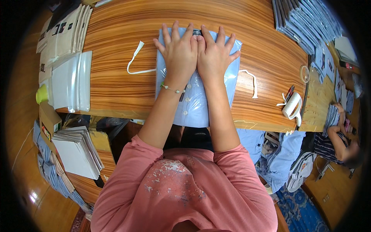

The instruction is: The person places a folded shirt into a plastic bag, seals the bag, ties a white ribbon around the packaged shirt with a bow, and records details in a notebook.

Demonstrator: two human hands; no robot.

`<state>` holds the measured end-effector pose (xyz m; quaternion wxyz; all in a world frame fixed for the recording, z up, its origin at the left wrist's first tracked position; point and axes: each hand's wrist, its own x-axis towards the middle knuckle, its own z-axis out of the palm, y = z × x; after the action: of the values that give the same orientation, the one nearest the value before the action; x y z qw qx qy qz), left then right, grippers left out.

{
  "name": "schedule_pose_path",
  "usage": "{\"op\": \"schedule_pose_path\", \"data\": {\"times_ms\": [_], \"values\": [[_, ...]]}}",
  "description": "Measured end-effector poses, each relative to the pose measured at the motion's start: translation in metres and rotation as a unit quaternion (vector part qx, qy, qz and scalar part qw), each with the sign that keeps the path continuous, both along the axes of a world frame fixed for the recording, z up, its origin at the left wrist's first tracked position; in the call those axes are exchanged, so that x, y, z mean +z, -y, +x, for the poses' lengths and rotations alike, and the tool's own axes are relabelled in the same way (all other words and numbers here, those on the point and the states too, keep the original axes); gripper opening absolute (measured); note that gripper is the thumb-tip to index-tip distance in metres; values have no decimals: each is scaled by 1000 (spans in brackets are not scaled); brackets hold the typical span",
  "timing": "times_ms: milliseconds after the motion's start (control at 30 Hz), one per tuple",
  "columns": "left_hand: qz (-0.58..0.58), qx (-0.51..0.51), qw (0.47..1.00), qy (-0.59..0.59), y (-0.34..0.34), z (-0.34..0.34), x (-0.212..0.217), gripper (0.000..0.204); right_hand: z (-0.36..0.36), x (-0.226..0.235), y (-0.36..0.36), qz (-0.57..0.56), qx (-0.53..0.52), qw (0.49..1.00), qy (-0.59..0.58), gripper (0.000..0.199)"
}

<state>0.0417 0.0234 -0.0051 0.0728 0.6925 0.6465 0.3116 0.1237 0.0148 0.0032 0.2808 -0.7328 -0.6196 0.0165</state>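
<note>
Your left hand [178, 52] and your right hand [213, 54] lie flat, side by side, in the upper middle of the frame, index fingers touching, palms pressed down on a folded light-blue shirt [193, 98] sealed in a clear plastic bag. Neither grip closes on anything: the fingers are spread wide and straight, pointing toward the top of the frame. A thin beaded bracelet [172, 89] circles your left wrist.

The shirt is a neat upright rectangle at the centre of the wooden surface [116, 77], its lower end hanging slightly over the near edge. The fabric is pale blue and smooth; a row of small white buttons runs down the placket between your forearms, and a dark bit shows at the top edge just above your fingertips. The plastic throws glossy highlights and wrinkles around your wrists.

A white strip [135, 60] curls on the surface just left of the shirt, and another white strip [252, 82] lies just right of it. At the left edge of the frame lies a stack of clear bags [71, 81], with flat cardboard sheets [67, 31] above it. In the upper right lies a row of packed blue shirts [305, 19]. A white tape dispenser [291, 106] sits at the right end of the surface. Another person [340, 135] works at the far right.
</note>
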Motion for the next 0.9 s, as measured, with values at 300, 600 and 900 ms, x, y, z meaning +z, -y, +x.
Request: {"op": "schedule_pose_path", "data": {"times_ms": [300, 600, 900], "values": [[-8, -3, 1000, -3, 0, 1, 3, 39, 2, 1, 0, -18, -1, 1000, -10, 36], [-38, 2, 999, 8, 3, -1, 0, 40, 0, 0, 4, -27, -5, 999, -40, 36], [-69, -12, 993, 98, -16, -4, 4, 30, 27, 6, -9, 6, 8, 964, -268, 34]]}}
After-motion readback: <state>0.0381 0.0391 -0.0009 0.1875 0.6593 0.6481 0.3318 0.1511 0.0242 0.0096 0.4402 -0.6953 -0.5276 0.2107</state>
